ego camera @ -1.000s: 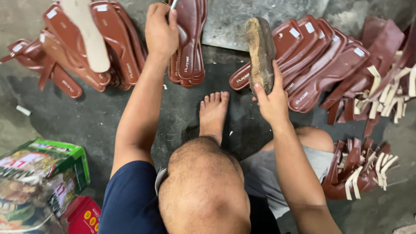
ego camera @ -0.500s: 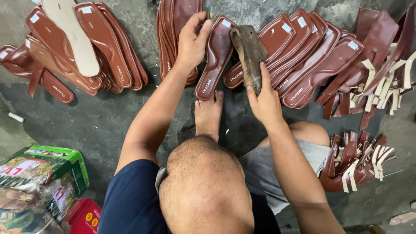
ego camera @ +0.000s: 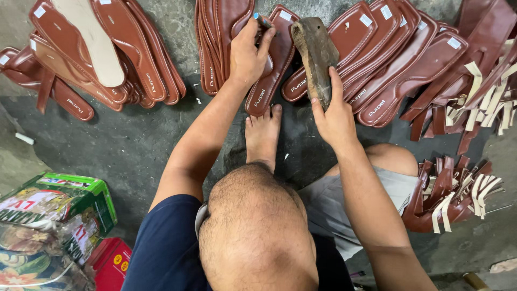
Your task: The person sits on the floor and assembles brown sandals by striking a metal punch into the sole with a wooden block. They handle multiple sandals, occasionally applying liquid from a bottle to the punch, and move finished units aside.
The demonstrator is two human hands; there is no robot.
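From the head view, the left hand point(ego camera: 249, 54) pinches a blue-tipped pen point(ego camera: 262, 20) against a brown leatherette sandal insole point(ego camera: 269, 73) lying on the grey concrete floor point(ego camera: 134, 145), while the right hand point(ego camera: 335, 116) grips a worn, upright wooden block point(ego camera: 316, 48) beside it.

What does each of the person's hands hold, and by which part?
The left hand pinches a small blue-tipped tool against a brown leather insole. The right hand grips a worn wooden block by its lower end.

A shoemaking workshop: stacks of brown insoles point(ego camera: 134, 54) and strap pieces point(ego camera: 452, 194) spread across a bare concrete floor point(ego camera: 134, 145).
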